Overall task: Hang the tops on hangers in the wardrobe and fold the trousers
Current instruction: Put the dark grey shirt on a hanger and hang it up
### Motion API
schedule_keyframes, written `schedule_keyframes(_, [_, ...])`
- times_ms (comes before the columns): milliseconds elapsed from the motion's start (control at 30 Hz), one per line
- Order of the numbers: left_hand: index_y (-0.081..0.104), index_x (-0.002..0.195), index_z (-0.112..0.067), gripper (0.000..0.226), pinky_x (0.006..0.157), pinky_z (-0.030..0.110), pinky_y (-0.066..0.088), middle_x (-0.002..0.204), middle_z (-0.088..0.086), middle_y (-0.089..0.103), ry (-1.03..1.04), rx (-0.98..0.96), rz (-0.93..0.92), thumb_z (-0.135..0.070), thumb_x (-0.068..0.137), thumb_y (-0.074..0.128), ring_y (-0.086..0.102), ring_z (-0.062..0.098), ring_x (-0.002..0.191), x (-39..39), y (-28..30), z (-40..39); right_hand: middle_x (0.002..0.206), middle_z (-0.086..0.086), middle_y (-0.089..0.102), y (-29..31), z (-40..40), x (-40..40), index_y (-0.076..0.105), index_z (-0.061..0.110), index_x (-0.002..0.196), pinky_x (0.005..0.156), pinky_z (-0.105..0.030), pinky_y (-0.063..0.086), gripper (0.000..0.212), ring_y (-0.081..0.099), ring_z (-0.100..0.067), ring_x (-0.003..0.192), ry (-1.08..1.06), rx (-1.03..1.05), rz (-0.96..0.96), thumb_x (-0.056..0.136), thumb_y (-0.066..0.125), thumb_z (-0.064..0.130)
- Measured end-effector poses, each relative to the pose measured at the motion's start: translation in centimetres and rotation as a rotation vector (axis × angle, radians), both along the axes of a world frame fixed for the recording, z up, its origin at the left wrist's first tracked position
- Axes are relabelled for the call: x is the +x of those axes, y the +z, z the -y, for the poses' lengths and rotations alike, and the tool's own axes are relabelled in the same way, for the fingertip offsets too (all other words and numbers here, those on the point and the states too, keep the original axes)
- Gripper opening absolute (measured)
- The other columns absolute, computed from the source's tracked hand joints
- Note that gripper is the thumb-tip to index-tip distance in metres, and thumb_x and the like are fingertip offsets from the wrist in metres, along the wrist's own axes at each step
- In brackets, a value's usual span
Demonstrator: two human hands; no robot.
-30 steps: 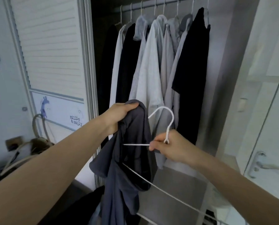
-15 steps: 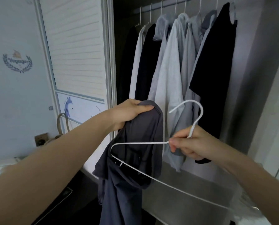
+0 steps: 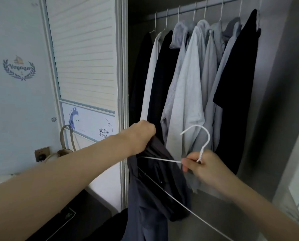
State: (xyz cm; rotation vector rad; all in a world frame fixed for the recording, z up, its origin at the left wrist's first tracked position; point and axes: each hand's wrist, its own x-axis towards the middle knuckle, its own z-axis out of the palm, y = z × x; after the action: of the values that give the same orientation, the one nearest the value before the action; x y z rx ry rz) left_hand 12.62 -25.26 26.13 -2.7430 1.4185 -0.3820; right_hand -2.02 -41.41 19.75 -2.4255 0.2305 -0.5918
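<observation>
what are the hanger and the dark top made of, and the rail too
The white hanger: thin wire, probably metal with a matte white coat, judging by its slim bent hook. The dark grey top: soft woven or knit fabric, matte, hanging in limp folds; the fibre cannot be told. The wardrobe rail: looks like metal tube with a dull grey sheen.

A "Voyager" wall emblem (image 3: 18, 68) sits left of a giraffe sticker (image 3: 72, 117) and a looped bag handle (image 3: 67, 138).

White hanger's (image 3: 194, 141) left end hidden inside dark top (image 3: 150, 197); its lower bar cut off at bottom edge.
</observation>
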Motion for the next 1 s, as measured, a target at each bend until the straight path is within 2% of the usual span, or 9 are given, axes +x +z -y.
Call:
schedule_keyframes(133, [0.054,0.084,-0.002,0.018,0.069,0.038,0.051,0.082,0.01,0.05,-0.01,-0.223,0.073,0.011,0.082,0.042,0.06,0.032,0.081,0.3,-0.7,0.6,0.042,0.007,0.049,-1.0,-2.2,1.1,0.058,0.026,0.053,0.048,-0.016,0.034,0.038,0.047,-0.005,0.043,0.02,0.02,0.057,0.091,0.06,0.019])
schedule_keyframes(200, [0.062,0.093,-0.003,0.023,0.062,0.03,0.051,0.085,0.013,0.061,0.048,-0.476,-0.249,0.002,0.086,0.041,0.062,0.028,0.076,0.1,-0.3,1.0,0.046,0.005,0.051,-1.9,-3.1,2.0,0.062,0.02,0.058,0.049,-0.016,0.035,0.034,0.049,-0.006,0.046,0.01,-0.011,0.026,0.092,0.06,0.021])
schedule_keyframes(333, [0.066,0.085,-0.003,0.019,0.056,0.029,0.056,0.073,0.015,0.069,0.229,-0.765,-1.39,-0.001,0.091,0.047,0.066,0.025,0.059,-0.3,0.7,0.6,0.055,-0.004,0.055,-3.1,-3.8,3.2,0.065,0.003,0.072,0.052,-0.022,0.034,0.032,0.052,-0.011,0.053,-0.091,-0.129,0.079,0.093,0.057,0.026])
schedule_keyframes(467, [0.067,0.106,0.003,0.022,0.078,0.032,0.06,0.102,0.018,0.073,-0.006,-0.681,-1.614,-0.001,0.093,0.05,0.072,0.025,0.086,0.5,0.4,-0.3,0.041,0.005,0.031,-2.7,-2.5,2.6,0.061,0.016,0.061,0.041,-0.022,0.024,0.032,0.029,-0.009,0.037,-0.099,0.227,0.285,0.094,0.058,0.019])
schedule_keyframes(667, [0.06,0.128,-0.014,0.046,0.078,0.027,0.058,0.114,0.011,0.071,-0.407,-0.314,-1.326,0.007,0.09,0.047,0.069,0.019,0.103,-0.5,1.7,-0.8,0.043,0.004,0.024,-0.9,-2.5,1.2,0.056,0.01,0.064,0.037,-0.012,0.017,0.033,0.019,-0.007,0.035,0.089,0.746,0.431,0.097,0.051,0.012])
schedule_keyframes(733, [0.058,0.132,-0.017,0.047,0.072,0.025,0.058,0.097,0.003,0.071,-0.435,-0.349,-0.804,0.005,0.091,0.05,0.071,0.013,0.084,0.4,2.1,-0.9,0.045,0.002,0.023,-0.1,-2.3,0.3,0.058,0.006,0.068,0.038,-0.013,0.017,0.03,0.018,-0.008,0.037,0.127,0.752,0.452,0.096,0.052,0.014])
schedule_keyframes(867, [0.071,0.106,-0.026,0.029,0.073,0.033,0.043,0.086,-0.008,0.039,-0.554,-0.245,0.483,-0.046,0.086,0.066,0.045,0.017,0.084,1.4,2.9,-0.5,0.045,0.002,0.024,1.7,-1.9,-1.1,0.06,0.004,0.07,0.038,-0.013,0.017,0.03,0.018,-0.008,0.037,0.16,0.685,0.407,0.096,0.052,0.017])
schedule_keyframes(933, [0.071,0.084,-0.023,0.037,0.07,0.032,0.039,0.088,-0.006,0.038,-0.622,-0.255,0.531,-0.056,0.086,0.054,0.041,0.016,0.084,1.5,3.0,-0.1,0.044,0.003,0.025,2.4,-1.9,-1.4,0.061,0.004,0.069,0.038,-0.013,0.018,0.031,0.018,-0.008,0.036,0.17,0.63,0.364,0.096,0.053,0.018])
schedule_keyframes(1000, [0.061,0.079,-0.021,0.043,0.069,0.029,0.042,0.083,-0.008,0.049,-0.619,-0.214,0.211,-0.06,0.088,0.043,0.044,0.007,0.077,1.2,2.8,0.0,0.043,0.004,0.026,2.9,-1.7,-1.6,0.063,0.008,0.068,0.037,-0.012,0.019,0.032,0.019,-0.008,0.035,0.175,0.662,0.292,0.096,0.054,0.02])
